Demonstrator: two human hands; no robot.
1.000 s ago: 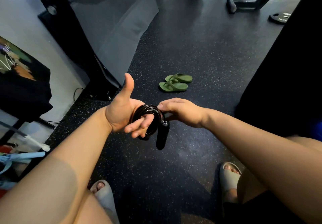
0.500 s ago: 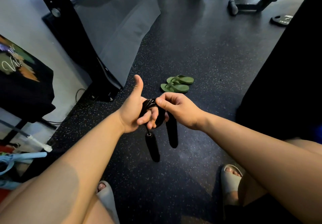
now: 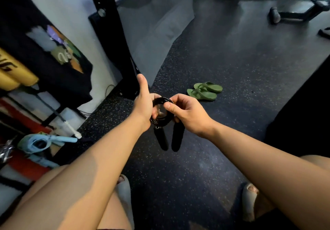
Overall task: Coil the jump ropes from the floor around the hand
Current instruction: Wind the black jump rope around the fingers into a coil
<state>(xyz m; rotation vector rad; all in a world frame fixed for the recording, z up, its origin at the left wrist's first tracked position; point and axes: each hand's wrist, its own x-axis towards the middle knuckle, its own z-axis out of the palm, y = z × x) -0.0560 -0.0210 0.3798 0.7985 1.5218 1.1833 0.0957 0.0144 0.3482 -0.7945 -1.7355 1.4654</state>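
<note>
A black jump rope [image 3: 161, 120] is wound into a small tight coil between my two hands, above the dark floor. Its two black handles [image 3: 175, 137] hang straight down side by side below the coil. My left hand [image 3: 144, 104] has its fingers through the coil, thumb pointing up. My right hand [image 3: 187, 111] grips the coil's right side, thumb pressed on its top edge. The far side of the coil is hidden by my fingers.
A pair of green flip-flops [image 3: 205, 91] lies on the speckled rubber floor [image 3: 232, 60] beyond my hands. A black rack post [image 3: 114, 38] and a grey mat stand at the left. Gym gear [image 3: 300, 11] sits at the far right. My sandalled feet [image 3: 250, 201] are below.
The second handle dropped free and both now hang together below the coil. My right hand moved from the rope's end onto the coil. Both hands rose slightly in view.
</note>
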